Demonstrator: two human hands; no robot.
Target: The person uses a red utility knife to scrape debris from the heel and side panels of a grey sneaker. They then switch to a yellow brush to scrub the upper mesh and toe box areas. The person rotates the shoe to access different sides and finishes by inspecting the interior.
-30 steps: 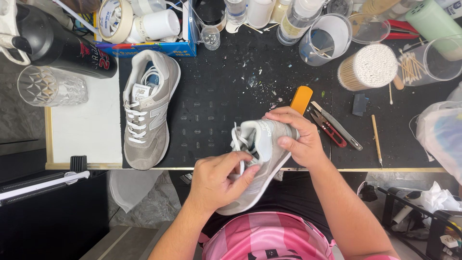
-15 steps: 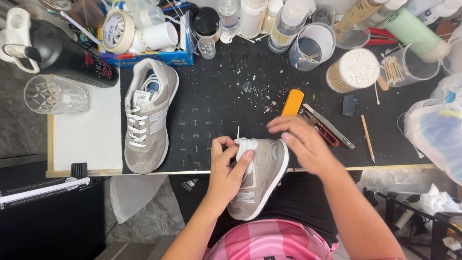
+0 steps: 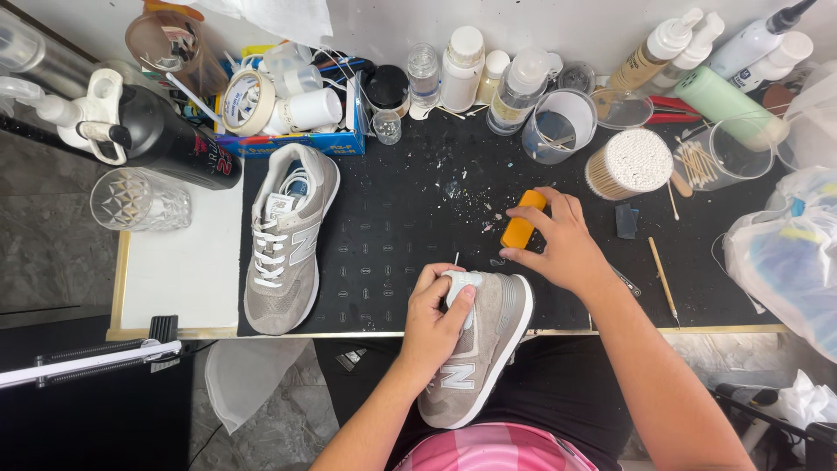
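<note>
Black perforated mat (image 3: pixel 392 227) over a wood-edged desk (image 3: pixel 174 270), grey tiled floor (image 3: pixel 52 235) at left, white wall far. Clutter along far edge: bottles, tape roll (image 3: pixel 246 102), cup of cotton swabs (image 3: pixel 629 162), drinking glass (image 3: pixel 139 201). Grey sneaker (image 3: pixel 475 349) at near edge, partly overhanging lap, long axis near-left to far-right, toe near, tongue end far. Left hand (image 3: pixel 436 323) clamped on its tongue and collar. Right hand (image 3: pixel 562 244) closed around orange block (image 3: pixel 521 220) just beyond. Second grey sneaker (image 3: pixel 288 235) lying left, toe near.
</note>
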